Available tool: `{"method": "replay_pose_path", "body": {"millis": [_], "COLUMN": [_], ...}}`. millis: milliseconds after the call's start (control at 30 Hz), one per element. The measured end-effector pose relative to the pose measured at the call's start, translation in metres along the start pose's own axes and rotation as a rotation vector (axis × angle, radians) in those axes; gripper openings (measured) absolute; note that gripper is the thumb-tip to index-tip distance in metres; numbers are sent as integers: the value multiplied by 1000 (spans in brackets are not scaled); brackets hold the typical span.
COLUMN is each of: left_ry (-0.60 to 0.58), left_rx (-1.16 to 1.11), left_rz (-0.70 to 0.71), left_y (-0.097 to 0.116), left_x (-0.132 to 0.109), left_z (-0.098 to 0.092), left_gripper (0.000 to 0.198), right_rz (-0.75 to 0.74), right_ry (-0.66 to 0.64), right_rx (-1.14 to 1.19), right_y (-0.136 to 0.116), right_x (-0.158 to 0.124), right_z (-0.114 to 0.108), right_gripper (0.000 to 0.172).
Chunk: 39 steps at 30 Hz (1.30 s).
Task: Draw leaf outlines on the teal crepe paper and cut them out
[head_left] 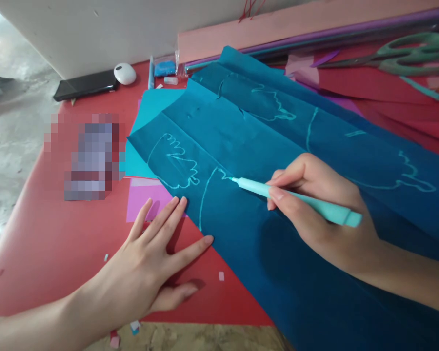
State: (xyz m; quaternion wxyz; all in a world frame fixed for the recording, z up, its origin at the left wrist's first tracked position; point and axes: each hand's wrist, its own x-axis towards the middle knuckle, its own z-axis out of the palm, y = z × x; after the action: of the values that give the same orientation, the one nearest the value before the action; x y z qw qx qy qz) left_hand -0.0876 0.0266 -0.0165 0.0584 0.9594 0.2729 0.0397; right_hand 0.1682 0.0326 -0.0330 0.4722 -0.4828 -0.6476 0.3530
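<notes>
Phone (85,85) and mouse (125,73) behind left, scissors (398,54) behind right, cloth (278,195) between, on table (51,243)

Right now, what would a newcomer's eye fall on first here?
A big blue sheet lies across the red table and is marked with pale outlines. The right hand grips a turquoise pen with its tip on one outline. The left hand lies flat with its fingers spread at the sheet's left edge. Green scissors lie at the far right.

Matt, perhaps velvety blue paper (263,146); smooth plastic pen (300,201)
</notes>
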Motion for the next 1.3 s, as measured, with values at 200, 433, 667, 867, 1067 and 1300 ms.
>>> {"method": "replay_pose_path", "body": {"millis": [200, 433, 667, 867, 1067, 1300], "left_ry": [2, 6, 2, 1, -3, 2], "left_rx": [10, 3, 45, 36, 29, 25], "left_rz": [14, 5, 49, 36, 27, 27], "left_y": [-1, 0, -1, -1, -2, -1], "left_x": [0, 1, 3, 2, 2, 3], "left_z": [-1, 0, -2, -2, 0, 0], "left_gripper": [44, 45, 43, 43, 42, 42], "right_rz": [-30, -51, -82, -80, -90, -135], "right_ry": [8, -6, -88, -82, -43, 24], "right_rx": [-39, -44, -84, -83, -81, -142], "right_y": [-1, -1, -6, -6, -6, -5], "right_x": [0, -2, -1, -1, -3, -5], "right_z": [-1, 0, -1, -1, 0, 0], "right_gripper": [14, 15, 15, 14, 18, 16]}}
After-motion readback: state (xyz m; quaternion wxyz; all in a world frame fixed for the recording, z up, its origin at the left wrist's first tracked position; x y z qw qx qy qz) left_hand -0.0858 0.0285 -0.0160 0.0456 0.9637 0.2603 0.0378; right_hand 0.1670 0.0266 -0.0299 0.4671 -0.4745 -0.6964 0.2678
